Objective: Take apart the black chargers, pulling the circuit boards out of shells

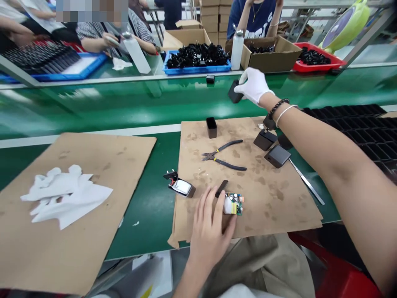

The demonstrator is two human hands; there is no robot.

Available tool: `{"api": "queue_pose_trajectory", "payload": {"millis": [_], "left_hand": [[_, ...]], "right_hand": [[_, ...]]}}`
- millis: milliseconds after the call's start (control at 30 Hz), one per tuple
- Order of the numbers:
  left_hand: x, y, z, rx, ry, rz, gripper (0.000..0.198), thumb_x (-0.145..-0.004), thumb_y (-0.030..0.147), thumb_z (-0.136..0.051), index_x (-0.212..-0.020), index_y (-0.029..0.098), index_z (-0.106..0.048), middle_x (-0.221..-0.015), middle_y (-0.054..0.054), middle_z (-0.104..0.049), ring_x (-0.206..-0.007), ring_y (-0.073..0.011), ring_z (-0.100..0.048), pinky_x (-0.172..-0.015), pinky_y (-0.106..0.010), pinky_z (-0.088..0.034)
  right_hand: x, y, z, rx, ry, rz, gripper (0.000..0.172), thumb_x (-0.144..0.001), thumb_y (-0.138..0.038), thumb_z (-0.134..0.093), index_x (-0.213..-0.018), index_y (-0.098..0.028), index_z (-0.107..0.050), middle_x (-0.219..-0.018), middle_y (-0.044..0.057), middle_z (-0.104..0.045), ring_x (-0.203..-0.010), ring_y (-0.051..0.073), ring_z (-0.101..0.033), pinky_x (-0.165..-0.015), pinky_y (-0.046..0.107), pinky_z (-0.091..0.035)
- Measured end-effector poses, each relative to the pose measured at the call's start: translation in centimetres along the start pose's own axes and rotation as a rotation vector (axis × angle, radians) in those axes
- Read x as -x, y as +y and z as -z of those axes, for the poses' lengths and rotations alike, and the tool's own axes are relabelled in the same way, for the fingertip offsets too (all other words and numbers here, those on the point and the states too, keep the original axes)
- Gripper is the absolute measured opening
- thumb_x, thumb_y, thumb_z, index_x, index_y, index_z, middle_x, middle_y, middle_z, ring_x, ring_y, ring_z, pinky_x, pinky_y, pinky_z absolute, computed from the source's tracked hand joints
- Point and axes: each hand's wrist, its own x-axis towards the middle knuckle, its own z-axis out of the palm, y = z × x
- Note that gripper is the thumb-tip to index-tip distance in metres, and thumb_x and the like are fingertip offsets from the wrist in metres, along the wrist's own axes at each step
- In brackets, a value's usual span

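The right hand (252,85) pinches a black case (234,92) over the green belt (139,105), apparently a carrying step whose next move should call for steady hold, while the left hand (211,223), half open, lies around the board (233,206) on the cardboard (266,215), its grip unclear.

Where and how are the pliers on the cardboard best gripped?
Probably by both dark handles, with the right hand coming from the person's right, once it is free of the black case. The pliers lie flat, handles spread toward that side and cutting tips pointing left, so the hand could close around both handles, away from the tips.
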Motion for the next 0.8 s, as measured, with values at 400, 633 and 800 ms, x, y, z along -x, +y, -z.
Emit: {"api": "queue_pose_trajectory", "payload": {"millis": [400,633,800], "left_hand": [[-0.8,-0.3,1.7,0.453,0.213,-0.093,0.035,-0.092,0.011,-0.059,-0.127,0.017,-0.062,-0.108,-0.013,-0.075,-0.112,-0.0250,-0.071,-0.095,-0.040,-0.063],[-5.0,0.9,6.5,0.757,0.480,0.240,0.044,-0.093,0.018,-0.066,-0.135,0.029,-0.063,-0.081,0.000,-0.062,-0.073,-0.0147,-0.059,-0.069,-0.028,-0.056],[-8.0,1.0,8.5,0.921,0.289,0.304,0.035,-0.089,0.015,-0.070,-0.122,0.026,-0.075,-0.075,0.002,-0.057,-0.065,-0.0100,-0.053,-0.059,-0.019,-0.049]], "right_hand": [[13.3,-3.4,0.4,-0.514,-0.880,-0.378,0.025,-0.095,-0.015,-0.050,-0.081,-0.012,-0.071,-0.074,0.005,-0.077,-0.065,0.021,-0.077,-0.066,0.039,-0.067],[17.2,-4.2,1.2,-0.545,-1.136,-0.235,0.033,-0.097,-0.021,-0.043,-0.094,-0.016,-0.075,-0.089,0.007,-0.082,-0.080,0.025,-0.081,-0.078,0.044,-0.069],[17.8,-4.0,1.3,-0.427,-0.894,-0.620,0.026,-0.097,-0.024,-0.052,-0.091,-0.014,-0.075,-0.086,0.010,-0.079,-0.081,0.028,-0.080,-0.083,0.048,-0.067]]}}
